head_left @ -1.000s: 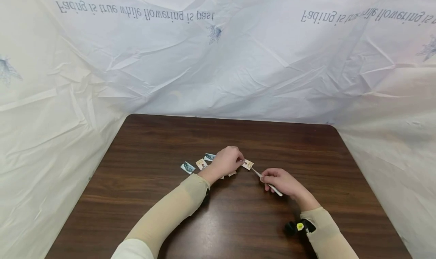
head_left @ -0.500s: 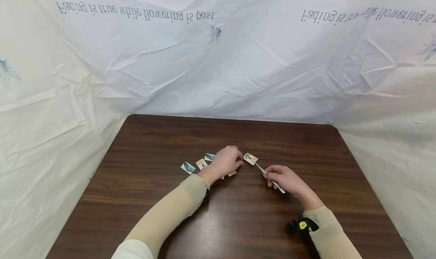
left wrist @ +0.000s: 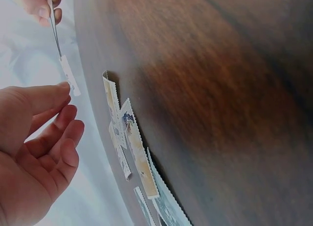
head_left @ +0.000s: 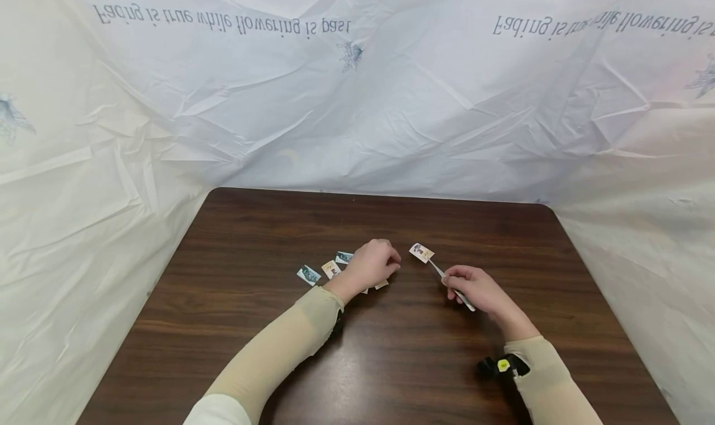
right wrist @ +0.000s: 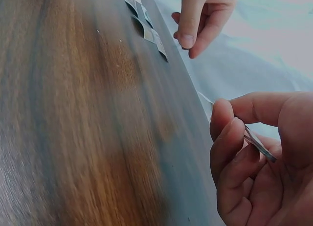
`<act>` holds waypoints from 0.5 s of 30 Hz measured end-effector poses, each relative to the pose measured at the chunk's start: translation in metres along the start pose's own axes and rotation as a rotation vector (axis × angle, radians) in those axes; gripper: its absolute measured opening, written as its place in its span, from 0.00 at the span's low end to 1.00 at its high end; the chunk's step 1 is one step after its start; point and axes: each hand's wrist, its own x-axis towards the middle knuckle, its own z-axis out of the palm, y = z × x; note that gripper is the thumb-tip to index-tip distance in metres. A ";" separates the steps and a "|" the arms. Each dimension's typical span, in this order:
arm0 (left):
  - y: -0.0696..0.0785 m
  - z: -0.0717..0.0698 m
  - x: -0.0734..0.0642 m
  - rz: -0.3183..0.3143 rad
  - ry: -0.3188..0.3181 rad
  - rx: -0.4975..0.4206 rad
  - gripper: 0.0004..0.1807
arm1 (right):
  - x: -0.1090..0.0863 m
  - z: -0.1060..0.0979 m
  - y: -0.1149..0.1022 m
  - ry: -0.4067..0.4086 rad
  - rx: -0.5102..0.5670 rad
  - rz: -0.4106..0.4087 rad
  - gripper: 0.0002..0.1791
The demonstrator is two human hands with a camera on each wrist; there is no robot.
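Note:
Between thumb and fingers my right hand [head_left: 472, 288] pinches a pair of metal tweezers [right wrist: 261, 148]. Their tips hold a postage stamp [head_left: 421, 252], cream with a dark and reddish picture, raised off the table. My left hand [head_left: 368, 265] hovers left of that stamp with fingers loosely curved and nothing between them, as the left wrist view [left wrist: 44, 147] shows. Under and beside the left hand lie several more stamps: a blue-green stamp [head_left: 308, 275], a cream stamp [head_left: 331, 268] and another blue-green stamp [head_left: 344, 257]. The left forearm and hand partly hide others.
The dark wooden table [head_left: 268, 220] has rounded far corners. White printed fabric [head_left: 357, 133] hangs behind it and on both sides. A black wrist camera [head_left: 494, 368] sits on the right wrist, close above the tabletop.
The stamp has left the left fingertips and moved right and away with the tweezers. My right hand has drawn back to the right. The left hand has stayed nearly still.

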 end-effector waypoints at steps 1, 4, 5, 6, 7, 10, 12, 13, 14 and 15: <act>0.000 0.000 0.000 -0.001 0.001 -0.003 0.07 | 0.000 -0.001 0.000 0.001 -0.002 0.001 0.16; -0.001 -0.001 -0.001 -0.001 -0.001 -0.007 0.07 | 0.001 -0.006 0.000 0.005 -0.020 -0.012 0.16; -0.002 -0.001 -0.002 -0.002 -0.005 -0.012 0.08 | 0.001 -0.009 0.000 0.007 -0.031 -0.020 0.16; -0.002 -0.001 -0.003 -0.003 -0.006 -0.014 0.08 | 0.001 -0.011 0.000 0.010 -0.049 -0.029 0.16; -0.003 -0.001 -0.003 -0.004 -0.008 -0.017 0.08 | 0.001 -0.014 0.000 0.014 -0.075 -0.042 0.16; -0.004 -0.002 -0.005 -0.008 -0.008 -0.021 0.08 | 0.001 -0.024 0.000 0.034 -0.159 -0.069 0.16; -0.005 -0.002 -0.006 -0.011 -0.005 -0.020 0.08 | 0.000 -0.031 0.000 0.049 -0.217 -0.081 0.16; -0.006 -0.002 -0.006 -0.014 -0.005 -0.020 0.08 | 0.000 -0.034 0.000 0.055 -0.245 -0.084 0.16; -0.006 -0.002 -0.007 -0.014 -0.004 -0.019 0.08 | -0.001 -0.037 0.000 0.058 -0.271 -0.089 0.16; -0.006 -0.002 -0.007 -0.013 -0.004 -0.019 0.08 | -0.001 -0.040 0.000 0.060 -0.291 -0.090 0.16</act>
